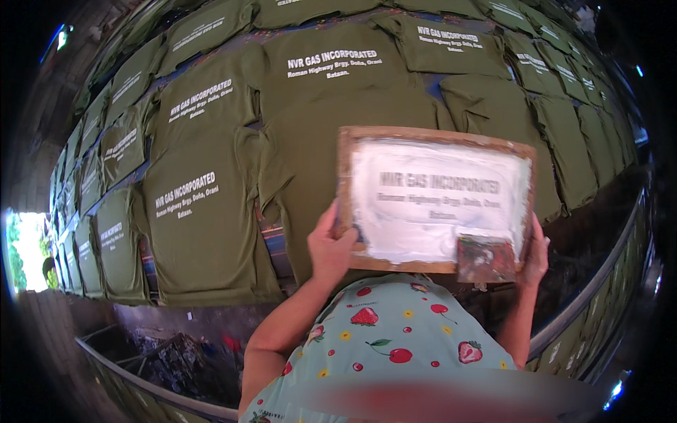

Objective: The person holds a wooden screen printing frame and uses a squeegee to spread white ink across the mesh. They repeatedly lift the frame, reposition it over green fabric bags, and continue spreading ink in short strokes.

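Observation:
A wooden-framed printing screen is held up in front of me, above a dark green shirt. White ink coats its mesh, and dark lettering shows through. My left hand grips the frame's left side, thumb resting near the lower corner. At the right side, my right hand is closed on the frame's edge. A small, stained, flat rectangular piece lies over the screen's lower right corner; its kind is unclear. Whether the screen touches the shirt beneath is hidden.
Rows of green shirts, many with white printed lettering, such as one shirt to the left, cover the long work surface. A rail runs at the right with more shirts beyond it. Bright daylight enters at the far left.

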Action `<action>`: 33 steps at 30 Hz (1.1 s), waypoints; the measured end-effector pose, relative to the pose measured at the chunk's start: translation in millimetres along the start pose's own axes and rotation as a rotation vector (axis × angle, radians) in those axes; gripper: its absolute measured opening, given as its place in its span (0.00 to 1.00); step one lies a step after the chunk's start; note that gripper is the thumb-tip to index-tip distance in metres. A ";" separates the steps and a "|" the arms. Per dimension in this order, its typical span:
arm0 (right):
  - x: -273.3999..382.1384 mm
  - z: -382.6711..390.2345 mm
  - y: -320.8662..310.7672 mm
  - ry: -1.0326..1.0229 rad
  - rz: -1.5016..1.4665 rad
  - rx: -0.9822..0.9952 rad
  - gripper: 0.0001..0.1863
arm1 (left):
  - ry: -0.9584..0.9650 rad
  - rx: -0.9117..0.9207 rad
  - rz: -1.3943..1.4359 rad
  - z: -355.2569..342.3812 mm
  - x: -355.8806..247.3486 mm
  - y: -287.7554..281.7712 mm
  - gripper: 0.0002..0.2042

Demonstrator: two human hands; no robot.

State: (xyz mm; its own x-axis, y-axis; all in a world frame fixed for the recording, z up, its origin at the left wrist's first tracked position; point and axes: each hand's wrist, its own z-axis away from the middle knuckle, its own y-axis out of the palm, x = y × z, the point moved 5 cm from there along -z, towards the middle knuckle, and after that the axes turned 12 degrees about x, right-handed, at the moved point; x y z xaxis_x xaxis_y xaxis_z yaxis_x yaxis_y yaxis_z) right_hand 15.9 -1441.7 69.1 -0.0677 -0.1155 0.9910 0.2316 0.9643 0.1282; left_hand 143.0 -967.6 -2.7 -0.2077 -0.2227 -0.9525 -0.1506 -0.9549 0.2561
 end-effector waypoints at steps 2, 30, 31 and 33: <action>-19.4 -30.2 33.6 0.024 0.011 0.030 0.40 | 0.026 -0.078 -0.075 1.4 -10.8 -33.0 0.34; -72.4 -160.1 141.3 0.153 -0.182 0.424 0.64 | 0.074 -0.456 -0.143 11.6 -39.7 -130.1 0.38; -72.5 -160.2 146.5 0.166 -0.228 0.439 0.65 | 0.097 -0.458 -0.157 16.8 -44.9 -137.3 0.38; -78.8 -152.0 169.2 0.193 -0.239 0.503 0.64 | 0.066 -0.492 -0.170 34.6 -64.5 -160.8 0.38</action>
State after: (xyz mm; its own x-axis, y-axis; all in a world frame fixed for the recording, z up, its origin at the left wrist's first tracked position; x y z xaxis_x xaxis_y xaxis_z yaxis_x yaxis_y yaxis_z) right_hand 207.9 -1305.6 18.5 0.1279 -0.3394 0.9319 -0.2598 0.8953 0.3618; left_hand 147.2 -792.8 23.3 -0.1566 -0.0529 -0.9863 0.2980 -0.9546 0.0039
